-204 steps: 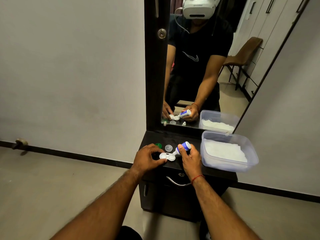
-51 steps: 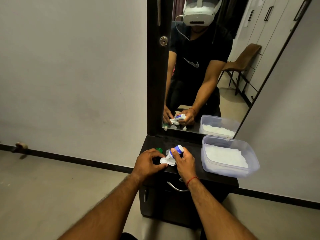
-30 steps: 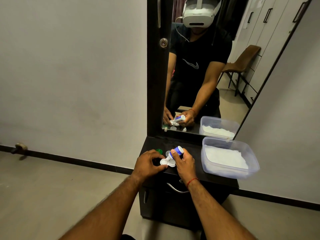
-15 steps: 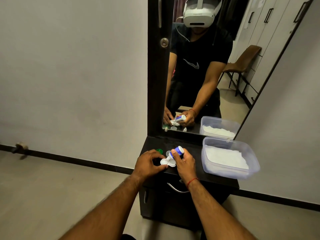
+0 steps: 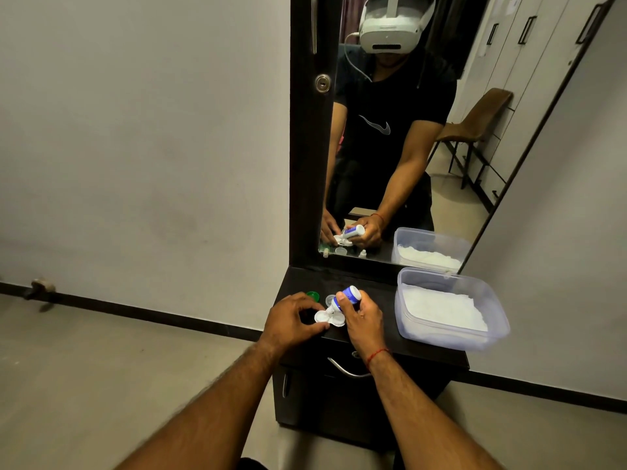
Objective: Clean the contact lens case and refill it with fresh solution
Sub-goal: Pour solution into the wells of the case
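A white two-well contact lens case (image 5: 328, 317) lies open on the dark dresser top (image 5: 369, 290). My left hand (image 5: 291, 322) pinches its left end with thumb and fingers. My right hand (image 5: 361, 315) grips a small blue and white solution bottle (image 5: 344, 297), tilted nozzle-down, with the tip over the left well. A green cap (image 5: 313, 295) and a clear cap (image 5: 330, 299) rest on the top just behind the case.
A clear plastic tub (image 5: 451, 308) holding white tissue stands on the right half of the dresser. A tall mirror (image 5: 407, 137) rises behind and reflects the person and hands. A drawer handle (image 5: 342, 369) sits below the front edge.
Over the last second both hands hold nearly still, the bottle staying tipped over the case. Compared with several seconds ago, the bottle and right hand are closer to the case.
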